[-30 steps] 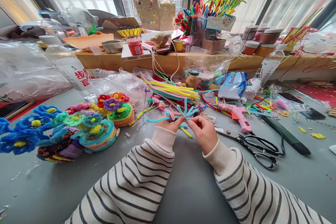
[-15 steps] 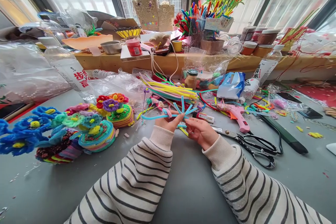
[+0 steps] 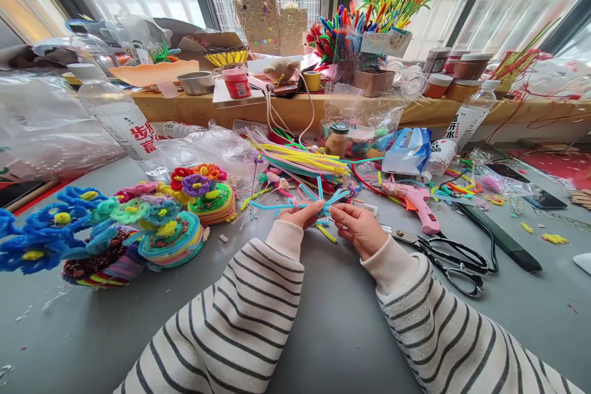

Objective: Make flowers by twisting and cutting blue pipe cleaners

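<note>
Several light blue pipe cleaners (image 3: 320,188) fan out from a joined centre above the grey table, one long end reaching left. My left hand (image 3: 302,215) pinches them near the centre between thumb and fingers. At their right side my right hand (image 3: 357,226) is closed, thumb against forefinger, at the blue strands. Its fingertips partly hide what they grip. Just behind lies a bundle of yellow, pink and green pipe cleaners (image 3: 305,160). A short yellow piece (image 3: 325,233) rests below the hands, and a glue stick (image 3: 364,207) lies behind my right hand.
Black-handled scissors (image 3: 455,258) and a pink glue gun (image 3: 415,200) lie to the right. Pipe-cleaner flowers in pots (image 3: 168,239) stand on the left near a water bottle (image 3: 117,117). A cluttered wooden ledge (image 3: 184,112) runs along the back.
My right hand has shifted slightly right and turned at the blue pipe cleaners. The blue strands have tilted and spread differently, and more of the yellow piece below shows.
</note>
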Demonstrator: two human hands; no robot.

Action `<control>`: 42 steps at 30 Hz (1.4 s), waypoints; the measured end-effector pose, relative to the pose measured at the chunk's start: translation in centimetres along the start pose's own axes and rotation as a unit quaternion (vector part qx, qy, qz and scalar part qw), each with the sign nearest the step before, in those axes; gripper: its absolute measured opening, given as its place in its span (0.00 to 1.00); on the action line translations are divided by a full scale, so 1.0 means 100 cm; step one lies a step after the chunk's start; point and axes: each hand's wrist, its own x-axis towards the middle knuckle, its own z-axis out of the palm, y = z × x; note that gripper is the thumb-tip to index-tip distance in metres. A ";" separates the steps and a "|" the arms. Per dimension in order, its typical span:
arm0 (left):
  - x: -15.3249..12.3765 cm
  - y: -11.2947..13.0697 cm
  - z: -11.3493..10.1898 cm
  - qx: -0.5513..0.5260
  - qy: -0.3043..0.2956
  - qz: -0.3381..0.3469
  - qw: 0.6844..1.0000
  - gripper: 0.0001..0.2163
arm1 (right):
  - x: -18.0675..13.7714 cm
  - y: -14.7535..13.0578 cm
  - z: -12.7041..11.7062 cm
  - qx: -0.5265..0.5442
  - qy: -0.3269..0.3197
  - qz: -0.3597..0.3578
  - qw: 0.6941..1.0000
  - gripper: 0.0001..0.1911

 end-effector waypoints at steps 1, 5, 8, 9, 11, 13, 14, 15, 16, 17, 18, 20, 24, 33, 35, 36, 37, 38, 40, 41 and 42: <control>0.000 0.000 0.000 0.000 0.011 -0.013 1.000 0.10 | 0.000 0.000 0.001 0.009 0.004 0.003 1.000 0.10; -0.003 0.001 0.002 0.006 0.023 -0.023 0.999 0.10 | 0.001 0.002 0.002 0.053 -0.005 0.015 0.998 0.10; -0.004 0.001 0.002 0.007 0.018 -0.029 0.999 0.11 | 0.001 0.004 0.002 0.083 -0.022 0.034 0.996 0.11; -0.003 0.001 0.002 0.005 0.014 -0.031 0.999 0.11 | 0.002 0.004 0.001 0.094 -0.029 0.041 0.994 0.11; -0.002 0.000 0.002 -0.002 0.007 -0.033 0.999 0.11 | 0.002 0.005 0.002 0.119 -0.049 0.057 0.990 0.11; -0.001 -0.001 0.001 -0.006 0.002 -0.037 0.999 0.10 | 0.001 0.006 0.002 0.145 -0.073 0.072 0.984 0.10; 0.000 -0.001 0.001 -0.009 -0.002 -0.039 0.999 0.10 | 0.001 0.006 0.002 0.155 -0.084 0.078 0.981 0.10; 0.000 -0.001 0.001 -0.012 -0.009 -0.039 0.999 0.09 | 0.001 0.007 0.003 0.162 -0.093 0.084 0.979 0.10; -0.001 -0.002 0.000 -0.014 -0.017 -0.038 0.999 0.09 | 0.001 0.007 0.003 0.168 -0.099 0.087 0.977 0.09; -0.001 -0.002 0.001 -0.015 -0.023 -0.034 0.999 0.08 | 0.001 0.007 0.003 0.173 -0.101 0.088 0.976 0.09; -0.002 -0.002 0.001 -0.014 -0.027 -0.030 0.999 0.07 | 0.001 0.008 0.003 0.175 -0.102 0.089 0.975 0.09; -0.003 -0.002 0.002 -0.012 -0.027 -0.025 0.999 0.07 | 0.001 0.008 0.003 0.179 -0.101 0.085 0.975 0.08; -0.004 -0.001 0.003 -0.012 -0.016 -0.020 1.000 0.07 | 0.000 0.005 0.003 0.168 -0.096 0.082 0.978 0.09; -0.002 0.000 0.003 0.007 -0.002 0.006 1.000 0.10 | 0.002 0.002 0.003 0.052 -0.021 -0.031 0.998 0.10; -0.002 0.001 0.003 0.016 -0.009 0.003 1.000 0.11 | 0.002 0.002 0.002 0.005 -0.009 -0.054 0.998 0.10; -0.002 0.002 0.003 0.023 -0.014 -0.001 1.000 0.12 | 0.002 0.002 0.001 -0.011 -0.003 -0.066 0.998 0.11; -0.002 0.002 0.002 0.032 -0.016 -0.006 0.999 0.13 | 0.002 0.002 0.000 -0.022 0.001 -0.076 0.997 0.11; -0.002 0.002 0.002 0.044 -0.017 -0.009 0.999 0.13 | 0.002 0.002 0.000 -0.029 0.000 -0.083 0.996 0.11; -0.001 0.003 0.002 0.071 -0.015 -0.007 0.997 0.14 | 0.002 0.002 -0.001 -0.039 -0.018 -0.088 0.995 0.12; -0.001 0.002 0.002 0.086 -0.015 -0.003 0.996 0.13 | 0.002 0.001 -0.002 -0.047 -0.031 -0.089 0.994 0.13; -0.001 0.002 0.002 0.100 -0.018 0.003 0.995 0.13 | 0.002 0.001 -0.002 -0.055 -0.041 -0.091 0.994 0.13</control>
